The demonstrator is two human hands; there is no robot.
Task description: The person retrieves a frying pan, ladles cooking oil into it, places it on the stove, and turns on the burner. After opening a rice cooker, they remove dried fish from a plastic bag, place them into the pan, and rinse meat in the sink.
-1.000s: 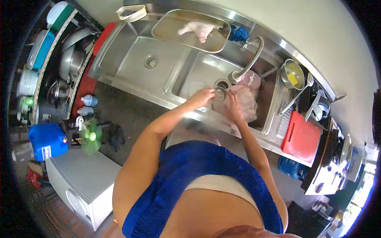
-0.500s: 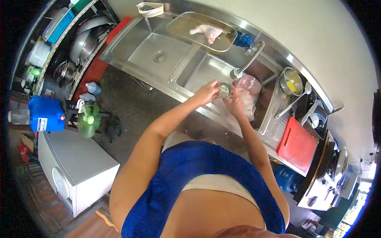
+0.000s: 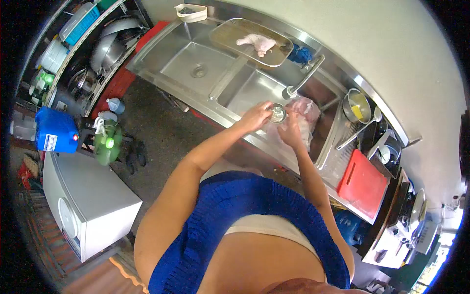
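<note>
My left hand point(image 3: 258, 116) grips the left rim of a small round metal bowl point(image 3: 277, 113) over the right sink basin point(image 3: 245, 98). Something pale and shiny shows inside the bowl, too small to name. At the bowl's right side, my right hand point(image 3: 292, 131) has its fingers curled against the rim. Just above the bowl hangs the head of a spring-necked faucet point(image 3: 290, 92). Raw meat in clear plastic bags point(image 3: 304, 109) lies in the basin beyond my right hand, which partly hides it.
A raw chicken leg point(image 3: 257, 44) lies on a wire-mesh tray point(image 3: 226, 35) across the sink's back. On the right drainboard are a metal bowl point(image 3: 356, 105) with something yellow, a ladle point(image 3: 360, 131) and a red cutting board point(image 3: 363, 183). A left basin point(image 3: 196, 61) adjoins.
The view has shifted slightly. The small bowl now tips more toward me, and my right hand's fingers have drawn in closer against its side.
</note>
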